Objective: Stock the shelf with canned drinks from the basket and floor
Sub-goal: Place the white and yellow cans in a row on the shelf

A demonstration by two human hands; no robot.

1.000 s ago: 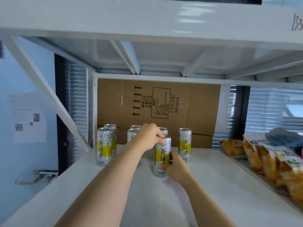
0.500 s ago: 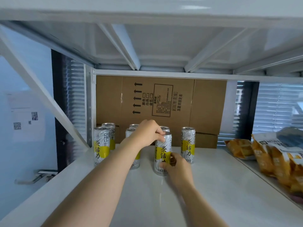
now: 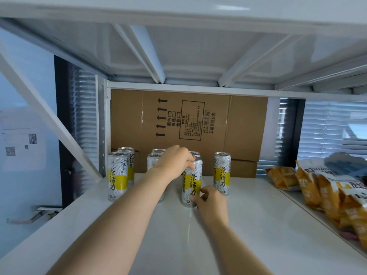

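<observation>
Since a second ago, both hands have barely shifted: left hand [image 3: 174, 165] grips the can [image 3: 191, 182] top, right hand [image 3: 211, 199] its base, upright on the shelf [image 3: 248, 225]. A careless release could topple it into neighbouring cans [image 3: 222, 173].

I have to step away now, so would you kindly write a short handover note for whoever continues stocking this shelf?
Left hand: grips the top rim of the front middle can.
Right hand: fingers on the same can's lower side, near its base.
That can stands upright on the shelf, not yet released.
Six more cans stand around it: left pair, two behind the left arm, one behind the held can, and the right can.
Snack bags fill the right side.
Left: let go, fetch more cans; basket and floor are out of view.
</observation>
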